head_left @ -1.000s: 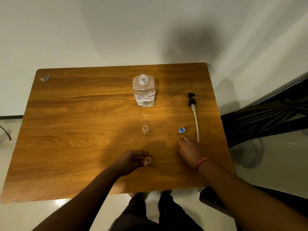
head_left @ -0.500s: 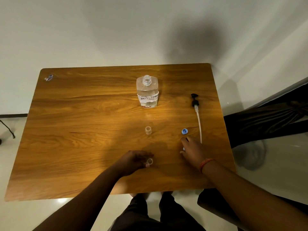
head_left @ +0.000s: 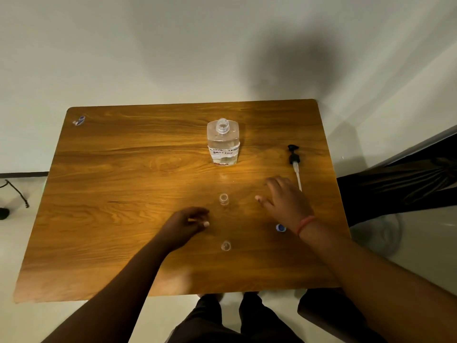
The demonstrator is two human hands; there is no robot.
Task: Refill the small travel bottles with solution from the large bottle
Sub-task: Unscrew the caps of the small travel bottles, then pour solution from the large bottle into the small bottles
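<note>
The large clear bottle (head_left: 223,142) with a handwritten white label stands uncapped at the middle back of the wooden table (head_left: 123,184). One small clear travel bottle (head_left: 223,199) stands open in front of it; a second (head_left: 225,245) stands nearer the front edge. My left hand (head_left: 184,225) hovers left of and between the two small bottles, fingers loosely curled, holding nothing. My right hand (head_left: 284,201) is spread open above the table, right of the farther small bottle.
A black pump head with a white dip tube (head_left: 295,164) lies at the right side of the table. A small blue cap (head_left: 280,228) lies by my right wrist. A small blue-and-white item (head_left: 79,120) sits in the far left corner.
My left hand let go of the near small bottle and moved up and left. My right hand left the blue cap on the table and rose forward, fingers spreading.
</note>
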